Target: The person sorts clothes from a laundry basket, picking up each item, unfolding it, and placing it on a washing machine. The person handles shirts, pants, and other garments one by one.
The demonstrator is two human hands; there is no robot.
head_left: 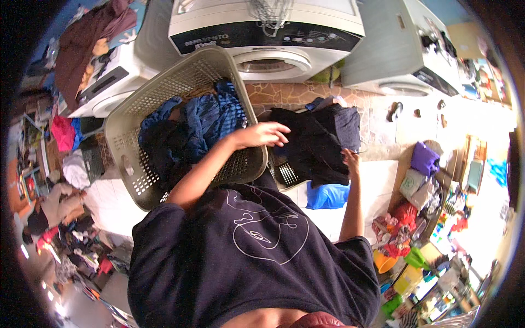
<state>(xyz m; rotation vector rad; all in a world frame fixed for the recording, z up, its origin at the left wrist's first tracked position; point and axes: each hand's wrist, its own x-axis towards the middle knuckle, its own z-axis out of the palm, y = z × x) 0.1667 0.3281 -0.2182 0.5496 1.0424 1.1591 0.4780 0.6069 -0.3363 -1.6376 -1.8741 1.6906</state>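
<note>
A grey-beige laundry basket (123, 123) is tilted at my left, with blue and dark clothes (191, 123) inside. My left hand (263, 135) reaches across its right rim, fingers stretched and apart, holding nothing, close to a dark garment (317, 142). That black garment lies spread over a pile of clothes to the right. At its right edge, my right hand (351, 158) has its fingers closed on the cloth. Beneath the garment, part of a second perforated basket (285, 174) shows. Its other parts are hidden by the cloth.
A white front-loading washing machine (268, 38) stands ahead, with further machines to the left (112, 79) and right (410, 54). A blue bundle (328, 195) lies below the dark garment. Bags, including a purple one (425, 158), and household goods crowd the right side.
</note>
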